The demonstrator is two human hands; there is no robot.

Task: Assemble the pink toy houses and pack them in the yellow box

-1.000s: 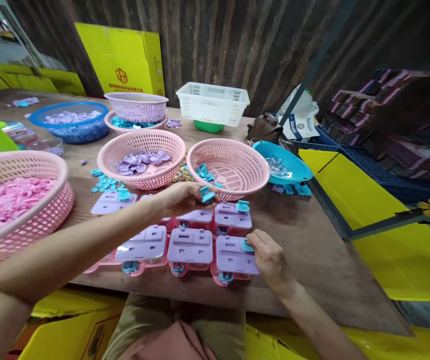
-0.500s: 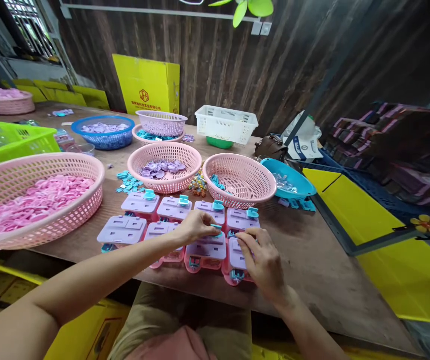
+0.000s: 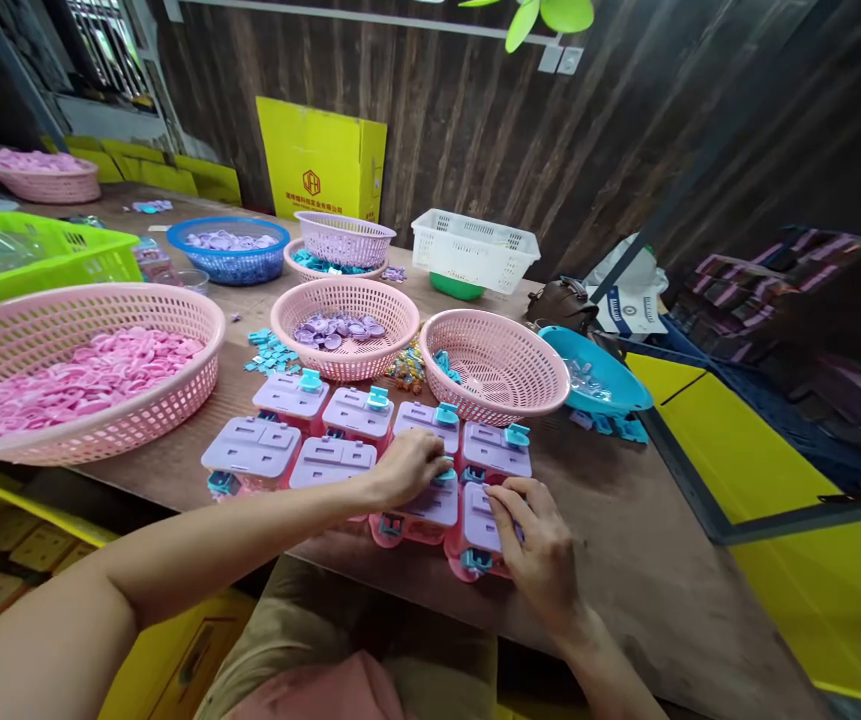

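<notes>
Several pink boxes with lilac lids stand in two rows on the brown table; one lid is at the front left. Each back-row lid bears a turquoise piece at its rear edge. My left hand is closed on a turquoise piece at the rear of the third front-row lid. My right hand rests at the rightmost front lid, thumb and fingers pinched at its rear edge; what they grip is too small to make out.
Behind the boxes stand a pink basket of lilac pieces and another pink basket. A large basket of pink parts is left, a turquoise basin right. Turquoise pieces lie loose.
The view has shifted slightly, moving the background to the right. Both hands remain at the same two front-row lids, with the left fingers lower over the turquoise piece.
</notes>
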